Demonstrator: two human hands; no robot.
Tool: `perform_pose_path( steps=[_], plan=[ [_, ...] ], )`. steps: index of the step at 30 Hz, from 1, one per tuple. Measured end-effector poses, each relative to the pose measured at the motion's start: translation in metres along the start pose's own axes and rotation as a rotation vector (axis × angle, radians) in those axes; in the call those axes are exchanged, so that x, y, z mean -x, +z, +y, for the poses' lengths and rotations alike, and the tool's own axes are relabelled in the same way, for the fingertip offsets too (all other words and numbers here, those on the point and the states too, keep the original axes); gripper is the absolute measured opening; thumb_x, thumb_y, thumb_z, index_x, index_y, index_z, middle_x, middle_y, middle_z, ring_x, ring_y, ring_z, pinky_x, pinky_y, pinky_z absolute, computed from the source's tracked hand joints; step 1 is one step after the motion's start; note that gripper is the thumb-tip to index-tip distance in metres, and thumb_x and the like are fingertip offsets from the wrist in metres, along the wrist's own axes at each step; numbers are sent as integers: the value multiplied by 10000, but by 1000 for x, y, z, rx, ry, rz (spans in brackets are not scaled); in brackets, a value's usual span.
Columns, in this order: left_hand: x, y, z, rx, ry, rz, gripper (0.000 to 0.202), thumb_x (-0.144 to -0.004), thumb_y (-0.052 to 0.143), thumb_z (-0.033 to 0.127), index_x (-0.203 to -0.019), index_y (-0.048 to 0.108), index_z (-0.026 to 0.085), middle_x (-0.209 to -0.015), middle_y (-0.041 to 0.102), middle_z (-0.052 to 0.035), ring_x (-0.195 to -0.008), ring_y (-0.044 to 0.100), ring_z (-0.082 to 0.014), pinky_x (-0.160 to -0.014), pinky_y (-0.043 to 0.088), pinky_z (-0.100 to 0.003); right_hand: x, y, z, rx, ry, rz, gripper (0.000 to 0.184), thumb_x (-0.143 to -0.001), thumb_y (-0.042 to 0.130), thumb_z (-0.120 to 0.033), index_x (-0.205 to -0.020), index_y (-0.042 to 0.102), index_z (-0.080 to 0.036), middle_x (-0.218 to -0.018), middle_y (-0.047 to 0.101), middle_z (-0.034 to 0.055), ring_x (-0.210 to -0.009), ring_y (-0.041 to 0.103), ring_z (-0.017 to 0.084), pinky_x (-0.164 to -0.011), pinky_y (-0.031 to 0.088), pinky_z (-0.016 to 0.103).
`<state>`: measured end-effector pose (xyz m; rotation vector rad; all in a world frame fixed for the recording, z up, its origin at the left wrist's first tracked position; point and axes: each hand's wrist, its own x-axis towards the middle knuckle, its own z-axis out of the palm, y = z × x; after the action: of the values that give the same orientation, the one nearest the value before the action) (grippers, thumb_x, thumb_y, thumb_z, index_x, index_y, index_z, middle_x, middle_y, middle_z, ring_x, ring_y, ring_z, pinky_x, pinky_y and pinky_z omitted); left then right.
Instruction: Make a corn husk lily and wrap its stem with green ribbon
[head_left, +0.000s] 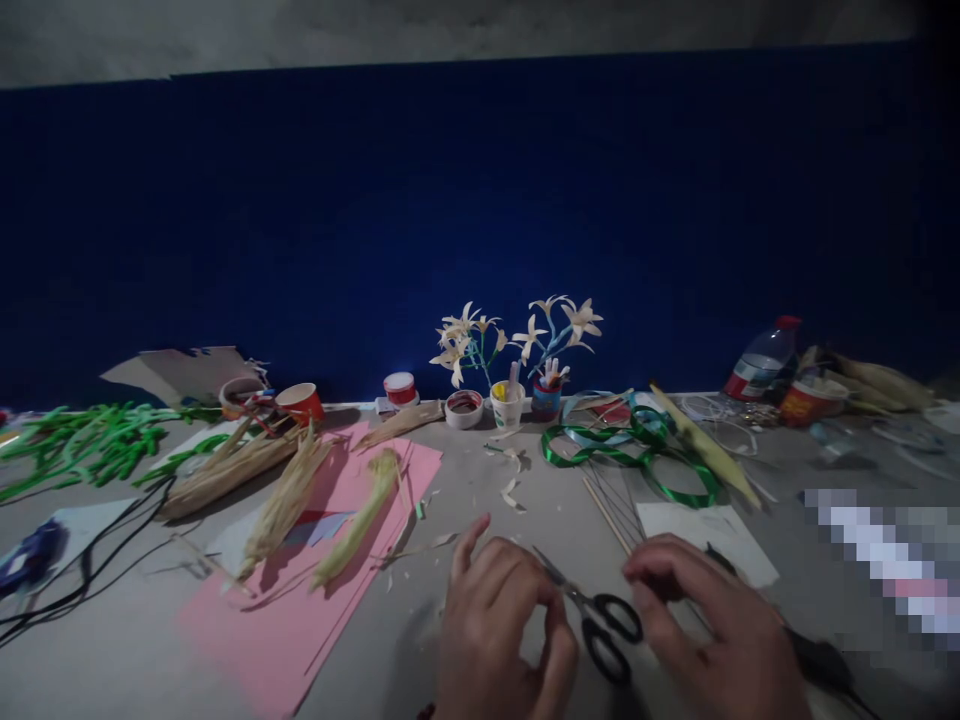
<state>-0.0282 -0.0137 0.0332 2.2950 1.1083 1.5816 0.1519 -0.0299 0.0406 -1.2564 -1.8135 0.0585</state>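
Observation:
My left hand [504, 625] is low in the middle of the view, thumb and forefinger curled together and one outer finger raised. My right hand [712, 625] is to its right, thumb and fingertips drawn close. Anything between the fingers of either hand is too small or hidden to make out. Black-handled scissors [606, 628] lie on the table between the hands, blades pointing away and left. Beyond my right hand is a white sheet of paper [701, 535]. Thin sticks [606, 515] lie just past the scissors.
Dried corn husks [289, 490] lie on pink paper [259, 645] at left, near green pipe cleaners [112, 445]. Husk flowers [465, 335] stand in a small cup [508, 408]. Green ribbon [679, 480], a plastic bottle [761, 365] and a glue gun [821, 660] are at right.

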Motion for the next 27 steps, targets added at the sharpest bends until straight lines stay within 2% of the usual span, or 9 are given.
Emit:
perform_pose_path(
  steps=[5,8,12,15,20,23,25,27],
  plan=[
    [0,3,1,19,-3,-5,176,-701,513,54,-699,456,221,-623,534,34,-619,536,-147,-961,363,-487,-1,13,-15,-104,-4,-111,126,-786,480,-110,-773,524,-227,-656,577,-22,-532,578,129,-506,471,216],
    [2,1,-1,0,12,4,165,-695,504,64,-704,466,224,-623,539,34,-609,534,-146,-962,369,-490,-1,12,-12,-112,7,-93,154,-825,467,-114,-727,505,-228,-639,552,-24,-546,562,132,-521,457,226],
    [2,-1,-1,-27,-11,4,163,-700,499,63,-711,473,223,-637,544,28,-624,537,-152,-970,360,-492,2,6,-7,-103,40,-88,109,-821,480,-132,-787,515,-229,-702,581,-5,-589,590,148,-547,481,239],
    [0,0,2,-30,-4,-12,168,-702,512,59,-709,469,222,-634,542,26,-631,532,-157,-964,358,-492,1,11,-14,-118,39,-139,101,-789,497,-129,-807,525,-224,-695,571,-11,-565,577,143,-529,476,236],
    [1,3,2,-27,12,-8,184,-703,509,49,-701,457,225,-620,540,35,-617,534,-153,-971,351,-485,-1,20,-15,-136,14,-137,151,-802,478,-101,-728,525,-225,-618,547,-31,-511,542,124,-485,439,214],
    [3,2,-2,-39,31,23,170,-696,514,59,-706,473,224,-632,555,30,-622,545,-154,-972,352,-486,1,14,-4,-115,45,-63,123,-818,510,-134,-747,547,-227,-650,600,-21,-538,580,130,-520,464,212],
    [2,1,-4,-49,41,58,176,-710,523,50,-707,487,222,-641,589,29,-635,562,-152,-986,340,-489,3,7,1,-84,109,29,96,-816,544,-167,-746,563,-230,-688,633,-14,-562,602,138,-551,473,218],
    [0,1,-4,-53,54,88,201,-737,526,25,-717,508,224,-651,636,34,-653,581,-149,-1016,311,-499,6,4,0,-149,198,54,95,-825,551,-210,-737,582,-232,-691,628,-15,-565,594,140,-554,466,223]
  ],
)
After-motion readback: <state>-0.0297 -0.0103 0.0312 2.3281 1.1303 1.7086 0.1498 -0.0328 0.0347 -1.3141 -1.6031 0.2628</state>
